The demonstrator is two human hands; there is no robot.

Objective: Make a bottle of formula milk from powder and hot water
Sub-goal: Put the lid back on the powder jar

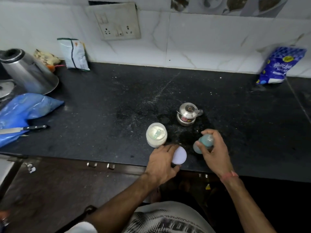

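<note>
A person stands at a black stone counter (117, 98), seen from above. The landmark is an open jar of white powder (156, 137) near the counter's front edge, with a pale green scoop (157, 133) lying inside it. Just in front of the jar, the left hand (161, 163) grips a round white lid (179, 155), thumb under its near edge and fingers curled over its far side, the fingertips almost touching the jar. To the right of the jar, the right hand (213, 148) is wrapped around a small baby bottle (204, 142) with a bluish top, fingers curled round it, holding it tilted just above the counter. Behind the jar and to its right sits a small lidded steel pot (187, 114). Far left of the jar lie a knife (21, 129) on a blue plastic bag (25, 110) and a steel kettle (28, 71). Far right of it, against the wall, leans a blue sugar packet (279, 64).
</note>
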